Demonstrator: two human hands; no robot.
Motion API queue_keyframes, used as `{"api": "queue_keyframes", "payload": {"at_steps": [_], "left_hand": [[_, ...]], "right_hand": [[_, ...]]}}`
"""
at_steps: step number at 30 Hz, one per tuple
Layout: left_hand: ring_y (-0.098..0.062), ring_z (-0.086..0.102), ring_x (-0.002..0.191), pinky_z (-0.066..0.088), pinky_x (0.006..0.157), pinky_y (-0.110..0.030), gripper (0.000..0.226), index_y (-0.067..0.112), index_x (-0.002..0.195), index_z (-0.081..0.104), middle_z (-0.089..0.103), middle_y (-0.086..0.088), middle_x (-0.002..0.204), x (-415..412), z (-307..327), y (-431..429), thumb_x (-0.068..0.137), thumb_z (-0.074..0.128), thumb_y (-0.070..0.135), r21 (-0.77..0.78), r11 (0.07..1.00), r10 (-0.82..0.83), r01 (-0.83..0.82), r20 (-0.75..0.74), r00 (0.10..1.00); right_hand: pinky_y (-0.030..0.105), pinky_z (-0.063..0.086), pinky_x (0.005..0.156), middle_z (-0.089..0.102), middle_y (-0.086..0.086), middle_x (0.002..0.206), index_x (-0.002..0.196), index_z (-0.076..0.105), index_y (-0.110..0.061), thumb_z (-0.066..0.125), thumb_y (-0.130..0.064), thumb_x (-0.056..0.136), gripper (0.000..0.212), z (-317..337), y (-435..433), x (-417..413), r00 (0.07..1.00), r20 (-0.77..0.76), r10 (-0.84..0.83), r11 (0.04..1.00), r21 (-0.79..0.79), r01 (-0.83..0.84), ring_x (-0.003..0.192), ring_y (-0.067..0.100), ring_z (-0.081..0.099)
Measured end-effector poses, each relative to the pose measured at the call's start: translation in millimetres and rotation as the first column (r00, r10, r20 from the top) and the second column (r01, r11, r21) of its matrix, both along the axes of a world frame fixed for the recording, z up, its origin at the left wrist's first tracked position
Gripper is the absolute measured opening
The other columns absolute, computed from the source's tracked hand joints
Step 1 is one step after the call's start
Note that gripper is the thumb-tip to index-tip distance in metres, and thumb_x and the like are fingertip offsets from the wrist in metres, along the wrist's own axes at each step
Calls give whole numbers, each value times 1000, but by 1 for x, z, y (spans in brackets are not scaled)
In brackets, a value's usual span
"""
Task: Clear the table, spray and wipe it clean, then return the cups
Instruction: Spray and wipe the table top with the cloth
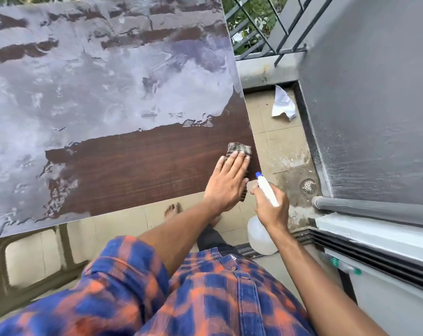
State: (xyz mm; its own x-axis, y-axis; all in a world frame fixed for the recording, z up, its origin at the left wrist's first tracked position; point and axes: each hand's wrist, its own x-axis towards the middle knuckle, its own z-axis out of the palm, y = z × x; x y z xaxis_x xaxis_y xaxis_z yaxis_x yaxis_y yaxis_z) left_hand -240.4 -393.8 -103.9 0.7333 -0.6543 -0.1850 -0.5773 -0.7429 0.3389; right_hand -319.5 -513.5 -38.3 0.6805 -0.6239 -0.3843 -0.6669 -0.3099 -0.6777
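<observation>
The brown wood-grain table (137,170) is wet and shiny over most of its top, with a dry dark band near the front right corner. My left hand (226,183) lies flat with fingers spread on a checked cloth (239,149), pressing it onto the table close to the right edge. My right hand (271,207) grips a white spray bottle (261,236) by its neck, just off the table's front right corner; its blue-tipped nozzle (259,175) points up toward the cloth. No cups are in view.
A crumpled white paper (283,105) lies on the tiled floor to the right of the table. A floor drain (308,186) and a grey pipe (372,209) sit by the grey wall. A metal grille (261,25) closes the far side. My bare feet (172,209) stand below the table edge.
</observation>
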Motion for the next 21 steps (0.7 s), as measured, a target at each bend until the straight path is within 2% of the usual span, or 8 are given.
{"api": "queue_keyframes", "payload": {"at_steps": [3, 5, 11, 15, 21], "left_hand": [[-23, 16, 154, 9, 124, -49, 60, 15, 160, 20, 21, -6, 167, 7, 2, 20, 107, 24, 42, -5, 998, -57, 57, 23, 998], [-22, 20, 153, 11, 124, -49, 60, 15, 160, 22, 23, -5, 166, 10, 5, 42, 107, 27, 43, -20, 1000, -18, 19, 41, 999], [-26, 27, 150, 13, 124, -48, 59, 13, 158, 29, 30, -8, 164, -7, 11, 173, 104, 35, 38, 9, 938, 346, -347, 76, 935], [-28, 27, 150, 12, 124, -49, 58, 10, 156, 30, 31, -11, 162, -7, 16, 252, 103, 32, 33, 46, 879, 471, -475, 86, 878], [-33, 22, 151, 13, 124, -52, 63, 1, 154, 29, 29, -18, 162, 31, 16, 276, 94, 30, 20, 32, 760, 647, -649, 47, 761]], "right_hand": [[36, 37, 55, 54, 1, 53, 70, 66, -8, 59, -40, 79, 34, 5, 10, 5, 998, -25, 61, 998, 3, -61, 56, 27, 49], [37, 38, 56, 56, 4, 56, 72, 67, -7, 58, -40, 78, 35, 10, 19, 13, 996, -27, 90, 996, 2, -90, 60, 31, 53], [43, 48, 61, 62, 13, 64, 75, 63, -4, 62, -37, 85, 34, 20, 51, 41, 971, -3, 241, 970, 20, -241, 68, 37, 59], [44, 46, 58, 58, 14, 62, 72, 59, -3, 65, -33, 86, 33, 25, 82, 62, 918, -34, 396, 918, 36, -395, 64, 37, 58], [44, 53, 71, 68, 10, 69, 79, 67, -8, 59, -43, 80, 36, 36, 131, 100, 851, -122, 510, 859, 108, -500, 74, 35, 66]]}}
